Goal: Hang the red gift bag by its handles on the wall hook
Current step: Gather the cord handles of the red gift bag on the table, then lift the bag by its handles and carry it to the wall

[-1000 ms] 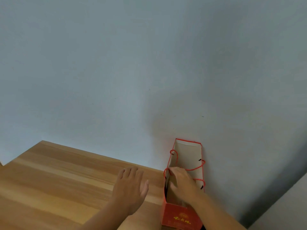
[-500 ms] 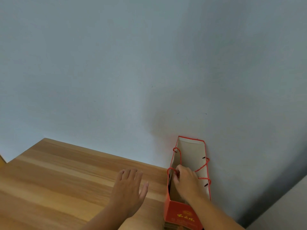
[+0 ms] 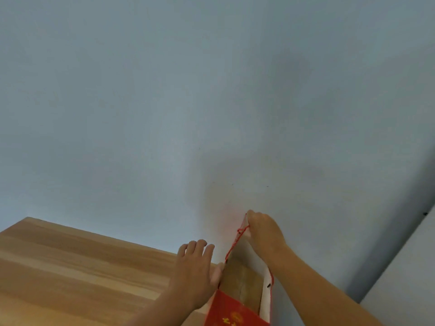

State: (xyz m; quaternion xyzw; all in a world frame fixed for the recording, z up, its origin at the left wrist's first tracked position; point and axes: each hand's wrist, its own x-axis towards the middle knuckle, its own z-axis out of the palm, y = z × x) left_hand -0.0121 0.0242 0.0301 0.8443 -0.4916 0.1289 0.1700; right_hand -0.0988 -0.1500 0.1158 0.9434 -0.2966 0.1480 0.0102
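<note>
The red gift bag [image 3: 231, 312] with gold lettering stands at the bottom right, mouth open, against the wall. Its red cord handles [image 3: 237, 236] are pulled up and taut. My right hand [image 3: 263, 229] is closed on the handles above the bag's mouth, close to the wall. Fingers spread, my left hand [image 3: 195, 267] lies flat just left of the bag, its thumb at the bag's side. No wall hook is in view.
A wooden table top [image 3: 70, 274] fills the lower left, ending at the pale blue wall [image 3: 211, 102]. A wall corner or white panel edge [image 3: 412, 267] runs along the right side.
My right hand has closed on the cord handles and risen along the wall, drawing them taut. The left hand has shifted right, up to the bag's side. The view has tilted upward.
</note>
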